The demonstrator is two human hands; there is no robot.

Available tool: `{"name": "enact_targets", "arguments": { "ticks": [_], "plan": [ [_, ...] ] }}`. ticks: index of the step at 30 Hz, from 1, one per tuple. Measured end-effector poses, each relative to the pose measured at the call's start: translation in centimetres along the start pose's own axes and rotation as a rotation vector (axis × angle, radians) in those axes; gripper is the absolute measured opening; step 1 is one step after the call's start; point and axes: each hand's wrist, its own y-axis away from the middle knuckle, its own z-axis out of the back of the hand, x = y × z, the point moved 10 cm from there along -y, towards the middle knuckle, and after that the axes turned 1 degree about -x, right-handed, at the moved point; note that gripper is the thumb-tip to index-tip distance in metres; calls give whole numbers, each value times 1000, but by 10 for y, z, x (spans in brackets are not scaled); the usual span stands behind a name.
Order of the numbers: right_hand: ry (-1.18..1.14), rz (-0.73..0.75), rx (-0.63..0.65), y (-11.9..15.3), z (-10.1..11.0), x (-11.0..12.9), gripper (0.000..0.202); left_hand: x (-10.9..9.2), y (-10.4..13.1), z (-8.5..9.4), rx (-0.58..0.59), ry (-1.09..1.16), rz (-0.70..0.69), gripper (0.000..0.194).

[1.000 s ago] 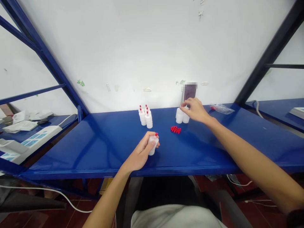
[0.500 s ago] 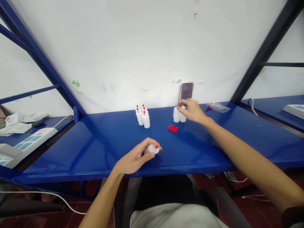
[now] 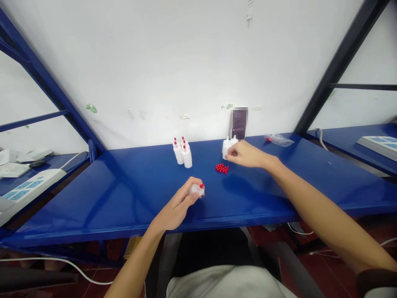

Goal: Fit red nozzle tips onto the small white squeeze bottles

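Note:
My left hand is wrapped round a white plastic squeeze bottle, whose red tip cap shows above the fingers near the table's front edge. My right hand has its fingers curled together in front of the uncapped white squeeze bottles; anything inside those fingers is hidden. Just left of and below it lies a pile of small red caps. Several white bottles with red caps stand upright in a close group left of the pile.
The blue table meets a white wall at the back. A dark, partly blurred phone-like slab leans there behind the uncapped bottles. A clear plastic bag with something red lies at the back right. Power strips sit beyond the left frame.
My right hand has come down from the tops of the uncapped bottles to lower in front of them, its fingers curling in. My left hand still holds its capped bottle; the view has shifted slightly.

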Motion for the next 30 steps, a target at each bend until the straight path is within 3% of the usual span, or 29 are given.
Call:
{"name": "enact_targets", "arguments": {
  "ticks": [2, 6, 9, 21, 30],
  "plan": [
    [-20, 9, 122, 4, -15, 4, 12, 1, -1, 1, -19, 13, -10, 23],
    [-10, -7, 253, 6, -39, -3, 43, 1, -2, 0, -38, -23, -28, 26],
    [-6, -16, 327, 6, -54, -8, 49, -1, -2, -1, -43, -41, -40, 27],
    [-27, 12, 303, -2, -68, 0, 33, -5, -2, -3, -23, -60, -61, 28],
    [-86, 91, 214, -10, -73, 24, 25, -4, -3, -3, -26, -67, -66, 28]
  ]
}}
